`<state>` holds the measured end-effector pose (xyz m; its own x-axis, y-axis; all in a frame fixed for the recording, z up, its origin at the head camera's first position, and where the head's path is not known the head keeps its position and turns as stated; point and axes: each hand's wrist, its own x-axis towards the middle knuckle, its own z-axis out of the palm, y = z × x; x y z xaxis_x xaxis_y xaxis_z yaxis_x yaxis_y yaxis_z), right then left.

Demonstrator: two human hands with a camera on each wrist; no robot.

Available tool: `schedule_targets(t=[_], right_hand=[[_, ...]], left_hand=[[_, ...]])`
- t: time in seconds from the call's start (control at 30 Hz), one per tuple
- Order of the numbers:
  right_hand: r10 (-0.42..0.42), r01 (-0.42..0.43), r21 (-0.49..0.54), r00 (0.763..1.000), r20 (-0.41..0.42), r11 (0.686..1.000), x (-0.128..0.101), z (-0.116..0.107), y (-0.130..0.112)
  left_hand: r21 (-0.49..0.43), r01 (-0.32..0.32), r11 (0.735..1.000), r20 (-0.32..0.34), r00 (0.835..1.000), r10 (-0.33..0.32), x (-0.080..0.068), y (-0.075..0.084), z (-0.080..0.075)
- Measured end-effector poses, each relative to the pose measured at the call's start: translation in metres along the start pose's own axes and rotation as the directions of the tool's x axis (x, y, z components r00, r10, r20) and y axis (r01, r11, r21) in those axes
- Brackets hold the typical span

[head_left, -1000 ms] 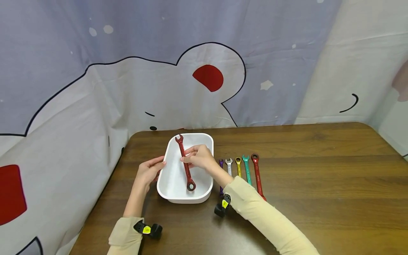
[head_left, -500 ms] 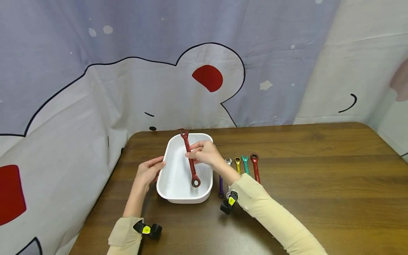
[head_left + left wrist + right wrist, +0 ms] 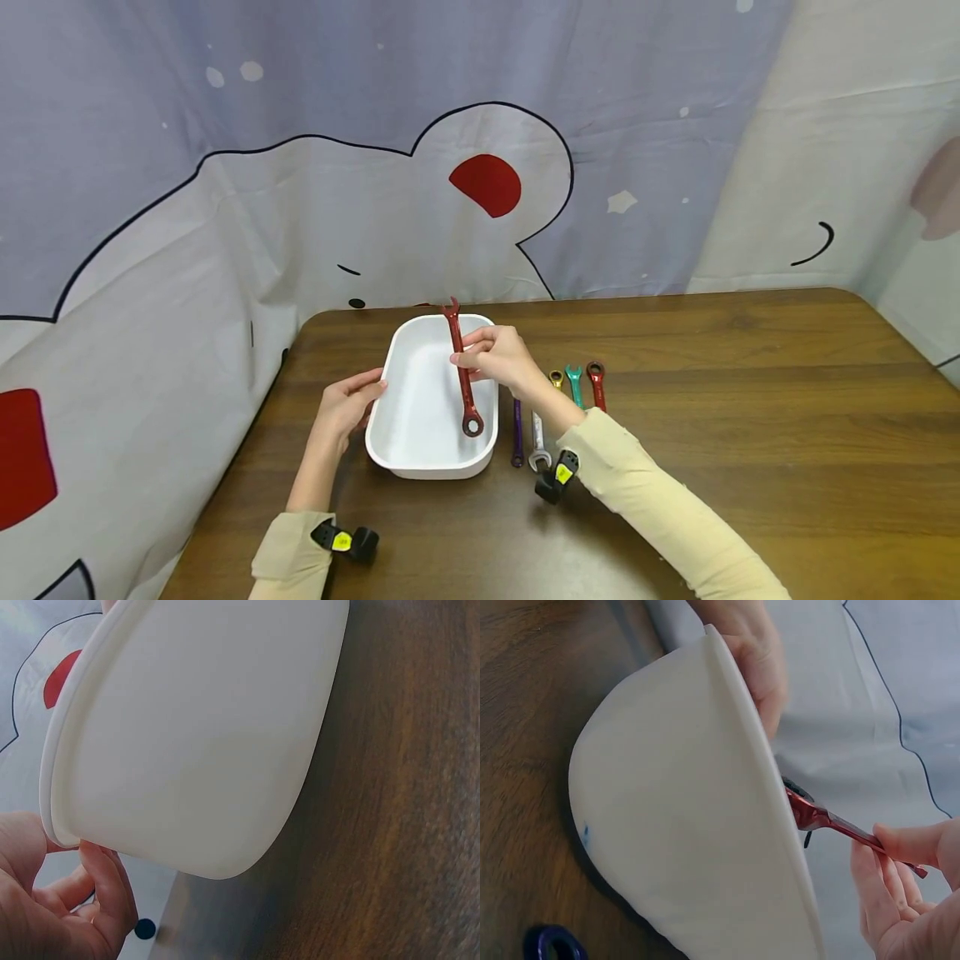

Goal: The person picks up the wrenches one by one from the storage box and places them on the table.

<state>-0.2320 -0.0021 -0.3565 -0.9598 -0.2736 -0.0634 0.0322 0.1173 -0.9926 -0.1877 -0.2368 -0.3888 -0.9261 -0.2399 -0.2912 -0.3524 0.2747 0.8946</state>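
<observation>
A dark red wrench [image 3: 462,368] hangs lifted over the right side of a white rectangular tub [image 3: 408,417], ring end nearest me. My right hand [image 3: 491,357] pinches its shaft near the middle; the right wrist view shows the red wrench [image 3: 832,821] above the tub's rim [image 3: 757,772]. My left hand [image 3: 348,402] holds the tub's left rim, with the fingers [image 3: 105,889] under the lip in the left wrist view. Right of the tub lie a purple wrench [image 3: 517,433], a silver wrench [image 3: 537,440], a gold wrench [image 3: 556,378], a teal wrench [image 3: 573,382] and a red wrench [image 3: 596,383], partly hidden by my right forearm.
The brown wooden table [image 3: 750,433] reaches to a draped printed cloth backdrop [image 3: 300,192] behind it. The table's left edge is close beside my left arm. Bare wood lies to the right of the row of wrenches.
My right hand has lifted the dark red wrench and carried it rightward and away from me, from the tub's middle to its right side. The left hand has stayed on the rim.
</observation>
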Motion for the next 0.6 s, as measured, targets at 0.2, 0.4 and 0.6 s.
schedule_targets(t=[0.2, 0.4, 0.6], right_hand=[[-0.031, 0.031, -0.003, 1.000, 0.004, 1.000, -0.007, -0.008, -0.005], [-0.026, 0.026, -0.023, 1.000, 0.013, 0.999, -0.012, -0.018, -0.007], [-0.065, 0.066, -0.019, 0.998, 0.022, 0.998, -0.009, -0.031, 0.006]], left_hand=[[0.008, 0.003, 1.000, 0.000, 1.000, -0.003, 0.001, 0.000, 0.000], [0.007, 0.002, 1.000, 0.006, 1.000, -0.002, 0.001, 0.000, 0.000], [0.001, -0.001, 1.000, 0.010, 1.000, 0.001, 0.000, 0.000, 0.000]])
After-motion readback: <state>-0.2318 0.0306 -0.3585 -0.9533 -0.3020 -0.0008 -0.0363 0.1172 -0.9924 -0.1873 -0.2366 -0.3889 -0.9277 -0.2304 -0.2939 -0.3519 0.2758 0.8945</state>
